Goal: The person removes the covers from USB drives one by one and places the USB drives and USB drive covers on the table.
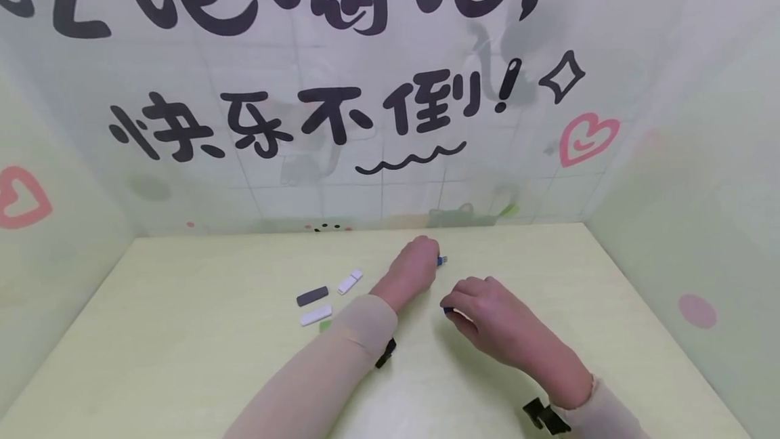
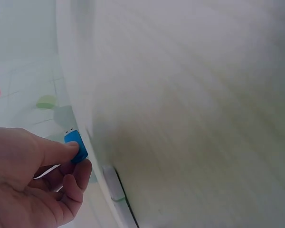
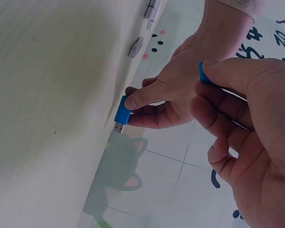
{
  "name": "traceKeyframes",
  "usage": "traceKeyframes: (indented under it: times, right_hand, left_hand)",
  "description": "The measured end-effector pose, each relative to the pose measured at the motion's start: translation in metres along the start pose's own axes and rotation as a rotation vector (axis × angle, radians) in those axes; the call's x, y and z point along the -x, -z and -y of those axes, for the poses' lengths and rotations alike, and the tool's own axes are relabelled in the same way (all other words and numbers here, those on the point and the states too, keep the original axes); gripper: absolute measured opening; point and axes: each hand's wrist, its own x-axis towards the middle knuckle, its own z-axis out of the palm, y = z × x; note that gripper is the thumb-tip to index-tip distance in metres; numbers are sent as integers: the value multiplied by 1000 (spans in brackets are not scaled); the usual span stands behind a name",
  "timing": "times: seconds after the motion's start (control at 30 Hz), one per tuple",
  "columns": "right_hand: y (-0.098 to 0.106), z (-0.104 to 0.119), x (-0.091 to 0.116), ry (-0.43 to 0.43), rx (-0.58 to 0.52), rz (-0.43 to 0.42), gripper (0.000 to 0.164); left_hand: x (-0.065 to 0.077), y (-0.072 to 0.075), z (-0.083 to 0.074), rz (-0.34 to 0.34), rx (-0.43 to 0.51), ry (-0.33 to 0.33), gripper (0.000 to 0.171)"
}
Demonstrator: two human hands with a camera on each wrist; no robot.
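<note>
Between thumb and fingers my left hand (image 1: 416,266) pinches a blue USB stick (image 2: 76,146). Its metal plug (image 3: 118,127) is bare and points away from the palm. My right hand (image 1: 492,317) pinches a small blue cap (image 3: 204,74), mostly covered by the thumb and fingers. The two hands are apart, the left one farther back above the table and the right one nearer and to the right.
Left of the left forearm lie a dark grey stick (image 1: 313,296), a white stick (image 1: 316,315) and another white stick with a cap line (image 1: 350,282). A green piece (image 1: 326,325) shows partly beside the sleeve. Printed walls enclose the pale table (image 1: 183,358).
</note>
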Motion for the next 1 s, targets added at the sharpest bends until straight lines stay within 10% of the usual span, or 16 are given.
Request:
traceKeyframes:
  times: [1.0]
  right_hand:
    - [4,-1,1,-74,31,79,15]
  left_hand:
    - [-2,-8,-2,-14,-138,51,12]
